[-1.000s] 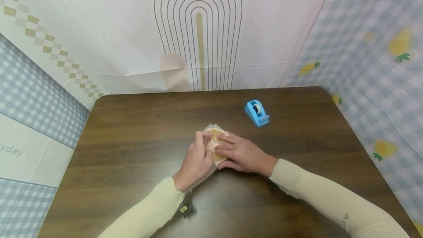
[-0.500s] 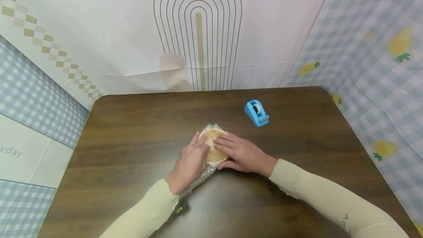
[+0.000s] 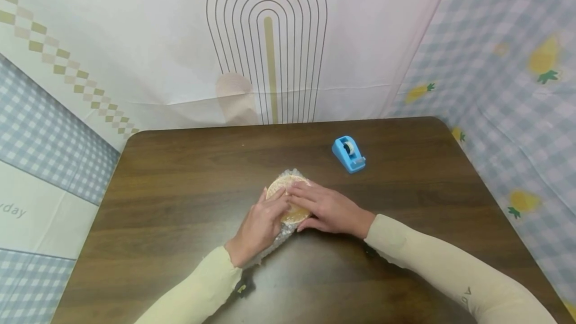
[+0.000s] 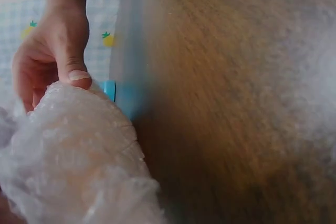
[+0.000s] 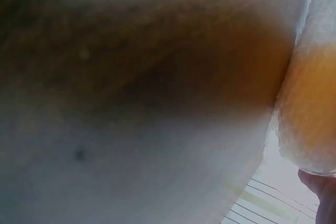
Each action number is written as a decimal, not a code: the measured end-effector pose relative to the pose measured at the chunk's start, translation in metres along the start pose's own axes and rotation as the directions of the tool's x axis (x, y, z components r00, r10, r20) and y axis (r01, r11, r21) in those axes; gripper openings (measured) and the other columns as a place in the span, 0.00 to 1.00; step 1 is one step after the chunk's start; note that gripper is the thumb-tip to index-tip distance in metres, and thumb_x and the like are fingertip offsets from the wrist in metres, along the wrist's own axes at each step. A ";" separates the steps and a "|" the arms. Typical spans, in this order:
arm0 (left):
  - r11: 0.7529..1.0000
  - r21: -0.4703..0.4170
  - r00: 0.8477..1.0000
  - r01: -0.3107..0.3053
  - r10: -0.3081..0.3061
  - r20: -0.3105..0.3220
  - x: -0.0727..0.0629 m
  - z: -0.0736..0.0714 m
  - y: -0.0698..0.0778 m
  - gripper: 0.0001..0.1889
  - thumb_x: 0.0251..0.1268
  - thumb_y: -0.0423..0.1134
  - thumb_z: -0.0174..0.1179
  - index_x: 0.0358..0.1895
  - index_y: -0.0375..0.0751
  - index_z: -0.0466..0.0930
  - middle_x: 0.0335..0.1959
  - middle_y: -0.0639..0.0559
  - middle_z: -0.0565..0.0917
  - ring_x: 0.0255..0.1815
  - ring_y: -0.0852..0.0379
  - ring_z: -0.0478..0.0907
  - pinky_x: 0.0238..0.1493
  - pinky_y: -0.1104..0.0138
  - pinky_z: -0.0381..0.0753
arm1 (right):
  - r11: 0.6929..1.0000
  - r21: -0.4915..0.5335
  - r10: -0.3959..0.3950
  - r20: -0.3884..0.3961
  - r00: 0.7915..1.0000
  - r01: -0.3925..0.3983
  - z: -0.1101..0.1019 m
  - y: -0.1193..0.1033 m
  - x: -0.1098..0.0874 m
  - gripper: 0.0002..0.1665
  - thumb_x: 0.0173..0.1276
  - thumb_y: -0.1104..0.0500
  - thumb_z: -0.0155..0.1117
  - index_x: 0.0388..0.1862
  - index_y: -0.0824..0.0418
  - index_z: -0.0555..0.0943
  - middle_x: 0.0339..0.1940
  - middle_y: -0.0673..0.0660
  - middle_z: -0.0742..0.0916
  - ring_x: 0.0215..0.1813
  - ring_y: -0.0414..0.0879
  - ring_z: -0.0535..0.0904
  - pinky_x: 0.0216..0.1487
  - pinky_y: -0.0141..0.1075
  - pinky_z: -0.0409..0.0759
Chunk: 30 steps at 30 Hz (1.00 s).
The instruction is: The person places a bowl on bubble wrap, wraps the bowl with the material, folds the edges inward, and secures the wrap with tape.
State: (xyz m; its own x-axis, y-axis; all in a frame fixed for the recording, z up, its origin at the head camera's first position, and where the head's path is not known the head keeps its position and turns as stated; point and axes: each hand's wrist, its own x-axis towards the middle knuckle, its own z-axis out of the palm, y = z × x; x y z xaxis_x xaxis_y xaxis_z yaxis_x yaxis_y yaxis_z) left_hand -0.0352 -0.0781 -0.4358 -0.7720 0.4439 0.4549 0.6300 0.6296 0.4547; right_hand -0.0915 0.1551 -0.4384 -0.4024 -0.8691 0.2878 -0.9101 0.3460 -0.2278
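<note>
A round, orange-yellow bundle (image 3: 283, 182) in bubble wrap lies on the table between the two hands. Its pale, flat top shows in the head view. My left hand (image 3: 257, 226) holds it from the left, with fingers at its rim and over part of the top. My right hand (image 3: 326, 209) grips it from the right, fingers across the top and thumb low at the near edge. In the left wrist view, the right hand (image 4: 58, 45) bends round the end of the wrinkled bubble wrap (image 4: 79, 150). What is inside the wrap cannot be told.
A blue tape dispenser (image 3: 349, 154) with a roll in it stands behind and right of the bundle. The dark wooden table (image 3: 180, 179) ends at a patterned cloth backdrop (image 3: 171, 39). A loose tail of bubble wrap (image 3: 276, 244) extends beneath the left hand.
My left hand has slid left and flattened from a bunched pose at the middle of the bundle's top, baring more of the top. The right hand has hardly moved.
</note>
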 end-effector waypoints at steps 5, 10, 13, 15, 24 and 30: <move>1.000 0.004 1.000 0.025 -0.025 0.010 0.000 -0.001 -0.001 0.17 0.58 0.18 0.61 0.46 0.36 0.91 0.61 0.36 0.87 0.69 0.34 0.79 0.69 0.36 0.74 | 0.998 -0.052 -0.026 -0.003 1.000 0.026 0.000 -0.002 -0.002 0.40 0.70 0.39 0.69 0.72 0.61 0.78 0.73 0.59 0.81 0.76 0.54 0.77 0.77 0.54 0.72; 0.994 -0.036 0.993 0.104 -0.102 0.061 0.002 -0.005 0.000 0.08 0.66 0.30 0.68 0.46 0.37 0.92 0.73 0.30 0.74 0.79 0.30 0.66 0.76 0.43 0.70 | 0.996 -0.082 -0.017 0.022 1.000 0.019 0.000 -0.003 -0.003 0.36 0.72 0.39 0.68 0.69 0.60 0.81 0.71 0.57 0.83 0.74 0.52 0.79 0.77 0.54 0.72; 0.986 -0.068 0.982 0.152 -0.143 0.123 0.003 -0.009 0.000 0.13 0.70 0.38 0.67 0.52 0.37 0.90 0.78 0.32 0.69 0.82 0.30 0.60 0.77 0.41 0.66 | 0.995 -0.094 -0.011 0.046 0.999 0.015 -0.001 -0.003 -0.002 0.35 0.74 0.39 0.66 0.69 0.59 0.81 0.71 0.56 0.83 0.75 0.52 0.78 0.77 0.55 0.71; 0.978 -0.096 0.975 0.183 -0.168 0.149 0.003 -0.011 -0.001 0.17 0.71 0.41 0.66 0.56 0.35 0.88 0.79 0.34 0.67 0.83 0.29 0.58 0.77 0.39 0.65 | 0.995 -0.103 -0.010 0.058 0.998 0.015 -0.002 -0.003 -0.002 0.35 0.74 0.38 0.65 0.69 0.58 0.81 0.71 0.56 0.83 0.75 0.51 0.78 0.77 0.55 0.71; 0.911 -0.284 0.953 0.300 -0.270 0.138 -0.002 -0.028 -0.012 0.18 0.76 0.42 0.61 0.59 0.34 0.85 0.77 0.39 0.73 0.81 0.35 0.64 0.78 0.41 0.65 | 0.991 -0.129 -0.020 0.070 0.997 0.028 -0.002 -0.004 -0.003 0.33 0.74 0.38 0.64 0.67 0.59 0.83 0.69 0.55 0.85 0.75 0.51 0.78 0.77 0.55 0.72; 0.962 -0.155 0.975 0.224 -0.221 0.031 -0.024 -0.049 -0.037 0.17 0.69 0.26 0.64 0.60 0.34 0.85 0.72 0.39 0.79 0.74 0.34 0.73 0.73 0.44 0.72 | 0.991 -0.132 -0.013 0.083 0.997 0.024 -0.001 -0.003 -0.003 0.33 0.75 0.38 0.64 0.66 0.58 0.83 0.69 0.54 0.85 0.76 0.50 0.77 0.78 0.54 0.71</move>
State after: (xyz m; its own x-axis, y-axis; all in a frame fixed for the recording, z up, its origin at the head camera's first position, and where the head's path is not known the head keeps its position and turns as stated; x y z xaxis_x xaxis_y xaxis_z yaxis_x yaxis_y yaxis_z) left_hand -0.0360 -0.1435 -0.4255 -0.8946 0.3131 0.3189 0.4467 0.6064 0.6578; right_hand -0.0879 0.1575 -0.4373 -0.3811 -0.8997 0.2129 -0.9245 0.3689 -0.0963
